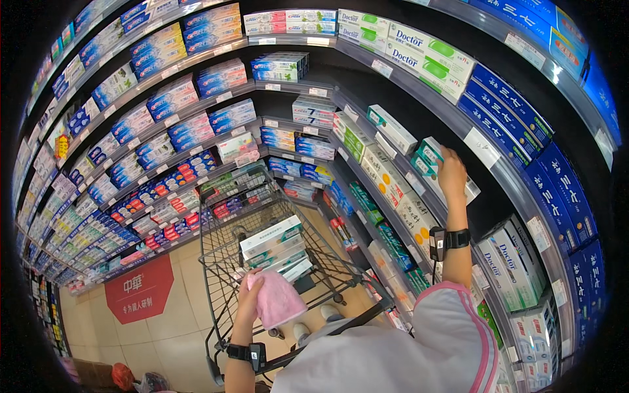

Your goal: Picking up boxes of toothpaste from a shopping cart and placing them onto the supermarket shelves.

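My right hand [452, 176] reaches into the right-hand shelf, its fingers over the end of a small stack of green and white toothpaste boxes [428, 164]; whether it grips one cannot be told. Left of that stack, on the same shelf, lies another white and green toothpaste box [391, 128]. My left hand [253, 294] holds a pink cloth [276, 300] above the near end of a wire shopping cart [216, 275]. Several white and green toothpaste boxes [271, 239] are piled in the cart. Both wrists wear black straps with small devices.
Shelves of blue and white toothpaste boxes [229, 118] curve along the left and back. White and green boxes [427, 54] and dark blue boxes [506, 105] stand on the shelf above my right hand. A red floor sign [140, 290] lies left of the cart.
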`<state>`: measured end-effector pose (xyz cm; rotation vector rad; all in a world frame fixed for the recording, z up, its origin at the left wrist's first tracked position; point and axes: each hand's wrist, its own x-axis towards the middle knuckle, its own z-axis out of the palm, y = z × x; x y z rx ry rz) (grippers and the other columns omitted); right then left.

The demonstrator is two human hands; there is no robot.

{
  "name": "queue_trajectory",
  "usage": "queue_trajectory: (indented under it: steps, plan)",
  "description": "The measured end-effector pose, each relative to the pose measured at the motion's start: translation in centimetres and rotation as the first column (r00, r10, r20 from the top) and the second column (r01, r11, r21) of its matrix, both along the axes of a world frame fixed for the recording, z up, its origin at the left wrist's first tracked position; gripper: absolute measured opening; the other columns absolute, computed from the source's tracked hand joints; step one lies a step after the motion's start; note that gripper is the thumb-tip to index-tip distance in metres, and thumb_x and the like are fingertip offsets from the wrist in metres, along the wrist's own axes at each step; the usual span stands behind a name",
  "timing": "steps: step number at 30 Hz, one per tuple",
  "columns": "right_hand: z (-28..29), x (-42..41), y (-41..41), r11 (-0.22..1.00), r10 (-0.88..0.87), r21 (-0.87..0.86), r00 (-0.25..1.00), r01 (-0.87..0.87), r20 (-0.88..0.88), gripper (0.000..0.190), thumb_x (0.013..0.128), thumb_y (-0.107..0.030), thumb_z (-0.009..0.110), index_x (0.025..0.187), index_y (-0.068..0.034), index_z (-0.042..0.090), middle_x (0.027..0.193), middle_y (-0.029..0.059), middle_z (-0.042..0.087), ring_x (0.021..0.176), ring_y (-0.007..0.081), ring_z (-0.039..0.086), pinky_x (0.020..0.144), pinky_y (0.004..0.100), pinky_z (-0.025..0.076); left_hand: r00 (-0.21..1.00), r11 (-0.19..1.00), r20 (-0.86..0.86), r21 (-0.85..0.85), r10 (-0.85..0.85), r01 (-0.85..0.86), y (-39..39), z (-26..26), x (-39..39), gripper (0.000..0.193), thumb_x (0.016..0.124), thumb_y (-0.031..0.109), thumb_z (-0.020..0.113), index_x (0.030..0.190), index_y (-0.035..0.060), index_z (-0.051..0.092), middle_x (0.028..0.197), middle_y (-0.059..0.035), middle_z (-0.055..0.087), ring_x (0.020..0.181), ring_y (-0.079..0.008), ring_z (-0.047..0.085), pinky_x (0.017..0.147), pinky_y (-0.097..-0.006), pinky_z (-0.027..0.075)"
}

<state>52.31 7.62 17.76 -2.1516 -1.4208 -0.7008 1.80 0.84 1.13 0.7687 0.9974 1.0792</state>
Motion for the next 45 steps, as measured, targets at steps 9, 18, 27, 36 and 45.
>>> queue_trajectory:
  steps: [9, 18, 27, 36, 45]
  plan:
    - [-0.2, 0.1, 0.2, 1.000, -0.006, 0.005, 0.999, 0.006, 0.034, 0.032, 0.079, -0.009, 0.058, 0.111, -0.004, 0.056, 0.108, 0.0165, 0.057, 0.095, 0.0345, 0.057, 0.079, 0.0414, 0.047, 1.000, 1.000, 0.013, -0.001, 0.001, -0.001, 0.0, -0.1, 0.1, 0.030, 0.086, 0.009, 0.054, 0.115, 0.0025, 0.049, 0.103, -0.0101, 0.056, 0.095, -0.0176, 0.054, 0.084, -0.0289, 0.045]
    - [0.6, -0.6, -0.1, 0.998, -0.006, -0.064, 0.999, 0.003, -0.050, 0.037, 0.079, -0.011, 0.061, 0.114, -0.001, 0.054, 0.116, 0.0187, 0.055, 0.101, 0.0335, 0.056, 0.084, 0.0410, 0.046, 0.998, 1.000, 0.056, -0.006, -0.014, 0.014, -0.2, 0.0, 0.1, 0.031, 0.086, 0.009, 0.055, 0.116, 0.0021, 0.049, 0.103, -0.0098, 0.056, 0.094, -0.0172, 0.054, 0.084, -0.0290, 0.045]
    - [0.5, -0.4, -0.2, 0.999, 0.025, -0.029, 1.000, -0.026, -0.010, 0.034, 0.078, -0.009, 0.060, 0.111, 0.000, 0.056, 0.112, 0.0188, 0.057, 0.098, 0.0335, 0.057, 0.082, 0.0405, 0.047, 0.999, 0.998, -0.012, 0.044, -0.043, 0.043, 0.1, -1.0, -0.1, 0.032, 0.088, 0.015, 0.054, 0.117, 0.0054, 0.048, 0.103, -0.0103, 0.056, 0.093, -0.0182, 0.054, 0.081, -0.0301, 0.046]
    - [0.5, -0.2, 0.1, 0.998, -0.009, -0.066, 0.999, 0.011, 0.033, 0.036, 0.077, -0.012, 0.061, 0.112, -0.004, 0.056, 0.110, 0.0171, 0.058, 0.098, 0.0338, 0.057, 0.084, 0.0419, 0.045, 0.999, 1.000, 0.029, 0.003, -0.022, 0.022, 0.0, -0.2, 0.2, 0.030, 0.086, 0.010, 0.054, 0.115, 0.0022, 0.049, 0.106, -0.0100, 0.056, 0.097, -0.0173, 0.053, 0.085, -0.0290, 0.044]
    - [0.7, -2.8, 0.5, 0.984, -0.091, 0.169, 0.971, 0.054, 0.220, 0.037, 0.082, -0.018, 0.058, 0.117, -0.007, 0.052, 0.120, 0.0114, 0.052, 0.111, 0.0293, 0.048, 0.099, 0.0498, 0.031, 1.000, 0.999, -0.002, 0.050, -0.004, 0.004, -0.2, 0.2, -0.3, 0.031, 0.086, 0.010, 0.055, 0.115, 0.0025, 0.050, 0.104, -0.0094, 0.056, 0.096, -0.0169, 0.054, 0.084, -0.0283, 0.045]
